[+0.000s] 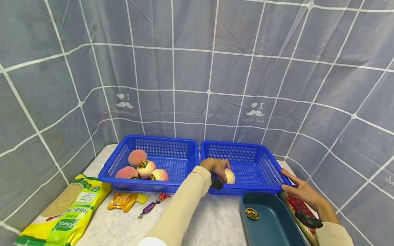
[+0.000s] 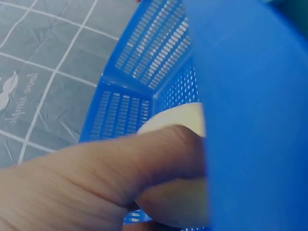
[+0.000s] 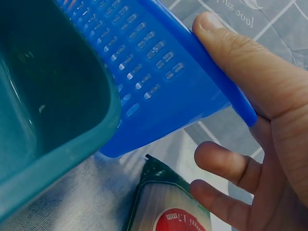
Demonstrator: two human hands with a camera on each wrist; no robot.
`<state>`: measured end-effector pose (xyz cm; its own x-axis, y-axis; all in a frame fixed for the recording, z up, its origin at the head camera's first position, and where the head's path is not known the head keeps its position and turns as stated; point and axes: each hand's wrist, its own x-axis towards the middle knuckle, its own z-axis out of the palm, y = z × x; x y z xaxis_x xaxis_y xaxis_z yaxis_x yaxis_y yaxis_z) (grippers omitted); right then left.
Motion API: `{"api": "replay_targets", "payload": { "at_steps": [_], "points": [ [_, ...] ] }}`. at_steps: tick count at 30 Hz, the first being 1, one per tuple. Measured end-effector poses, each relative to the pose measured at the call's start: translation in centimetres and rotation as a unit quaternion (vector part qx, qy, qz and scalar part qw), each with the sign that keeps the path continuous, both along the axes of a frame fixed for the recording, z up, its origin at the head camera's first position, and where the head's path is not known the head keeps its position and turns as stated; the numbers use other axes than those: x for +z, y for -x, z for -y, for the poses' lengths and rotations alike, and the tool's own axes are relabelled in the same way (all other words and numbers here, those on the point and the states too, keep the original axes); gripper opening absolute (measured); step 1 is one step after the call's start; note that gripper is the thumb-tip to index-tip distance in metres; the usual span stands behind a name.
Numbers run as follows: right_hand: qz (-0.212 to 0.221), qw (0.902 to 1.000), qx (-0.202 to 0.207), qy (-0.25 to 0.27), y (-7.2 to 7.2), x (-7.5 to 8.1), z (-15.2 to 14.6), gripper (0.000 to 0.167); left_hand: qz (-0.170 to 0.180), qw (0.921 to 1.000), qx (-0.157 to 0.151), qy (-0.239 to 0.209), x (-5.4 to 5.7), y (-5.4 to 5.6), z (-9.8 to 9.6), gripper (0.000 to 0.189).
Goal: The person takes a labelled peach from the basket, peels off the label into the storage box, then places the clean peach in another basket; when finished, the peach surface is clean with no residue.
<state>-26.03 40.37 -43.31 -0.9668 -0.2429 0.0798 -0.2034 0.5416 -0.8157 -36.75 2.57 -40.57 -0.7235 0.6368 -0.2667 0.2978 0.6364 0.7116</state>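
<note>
My left hand (image 1: 218,168) reaches into the right blue basket (image 1: 246,188) and grips a pale peach (image 1: 230,176) near its front left corner. In the left wrist view a finger curls over the peach (image 2: 175,118), and the near basket wall hides part of both. My right hand (image 1: 303,192) holds that basket's right rim. Seen from the right wrist, the thumb lies over the rim (image 3: 216,79) while other fingers reach below it. Several pink and pale peaches (image 1: 137,158) sit in the left part of the left blue basket (image 1: 147,185).
A dark green tray (image 1: 272,218) with a black-and-gold sticker (image 1: 252,214) stands in front of the right basket. Beside it lies a red-labelled noodle pack (image 1: 296,204). A yellow Knorr bag (image 1: 72,212), orange packets (image 1: 122,201) and a purple-wrapped candy (image 1: 149,207) lie at left.
</note>
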Motion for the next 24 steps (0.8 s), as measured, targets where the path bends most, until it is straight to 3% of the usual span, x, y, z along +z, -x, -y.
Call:
{"api": "replay_targets", "payload": {
  "at_steps": [4,9,14,19,24],
  "points": [
    [-0.006,0.9999,0.005,-0.008,-0.1,0.0,0.1,0.066,-0.011,0.9994,-0.003,0.032,0.2,-0.3,0.0,0.054],
    [0.002,1.0,0.006,-0.002,-0.1,0.2,-0.1,0.066,-0.061,0.9945,-0.018,0.083,0.7,-0.4,-0.3,0.055],
    [0.013,0.9999,0.003,0.003,-0.1,0.1,-0.4,0.068,-0.099,0.9879,-0.033,0.115,1.2,-0.6,-0.1,0.08],
    [0.012,0.9998,0.008,0.015,0.0,-0.1,-0.2,0.066,-0.134,0.987,-0.053,0.07,3.2,-1.1,2.2,0.086],
    [0.009,0.9997,0.015,0.016,0.1,0.2,0.1,0.066,-0.198,0.9772,-0.073,-0.024,5.9,-2.5,7.7,0.075]
  ]
}}
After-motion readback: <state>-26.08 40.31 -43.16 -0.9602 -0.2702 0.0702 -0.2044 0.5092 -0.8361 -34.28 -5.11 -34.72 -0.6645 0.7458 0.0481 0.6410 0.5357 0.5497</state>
